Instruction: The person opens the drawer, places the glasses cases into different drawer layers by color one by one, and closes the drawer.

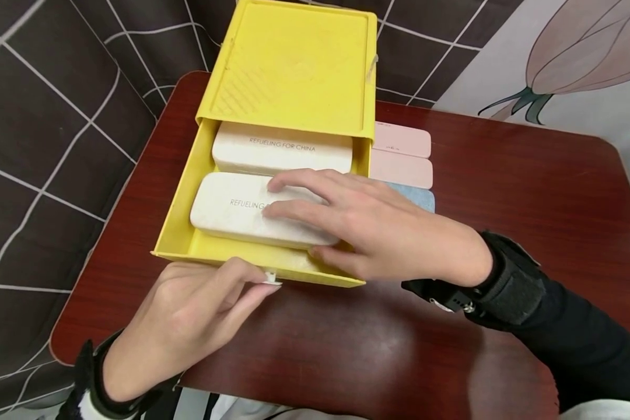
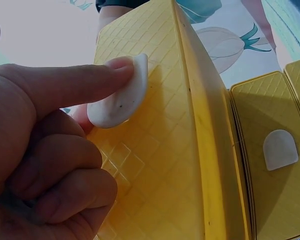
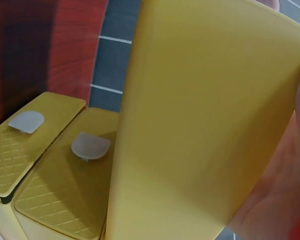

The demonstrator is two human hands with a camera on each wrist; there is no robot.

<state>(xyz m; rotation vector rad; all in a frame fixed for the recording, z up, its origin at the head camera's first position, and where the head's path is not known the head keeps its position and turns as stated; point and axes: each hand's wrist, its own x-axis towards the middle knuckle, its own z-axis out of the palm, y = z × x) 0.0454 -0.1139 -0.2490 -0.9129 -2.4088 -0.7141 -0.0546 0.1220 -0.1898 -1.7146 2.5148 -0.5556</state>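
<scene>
A yellow drawer (image 1: 174, 224) stands pulled out of a small yellow drawer cabinet (image 1: 299, 64) in the head view. My left hand (image 1: 189, 309) pinches the drawer's white knob (image 2: 119, 102) between thumb and finger, its other fingers curled. Inside the drawer, two white oblong cases lie one behind the other: a near case (image 1: 223, 216) and a far case (image 1: 283, 146), both with printed lettering. Over the near case is my right hand (image 1: 367, 227), two fingertips resting on its top and the thumb low at its front side. In the right wrist view the yellow drawer wall hides the fingers.
Right of the drawer lie pink (image 1: 401, 169) and blue (image 1: 417, 197) flat-topped items in a row. More yellow drawer fronts with white knobs (image 2: 281, 150) show in the wrist views. The reddish-brown table (image 1: 520, 181) meets dark tiled-pattern walls (image 1: 37, 116) behind and left.
</scene>
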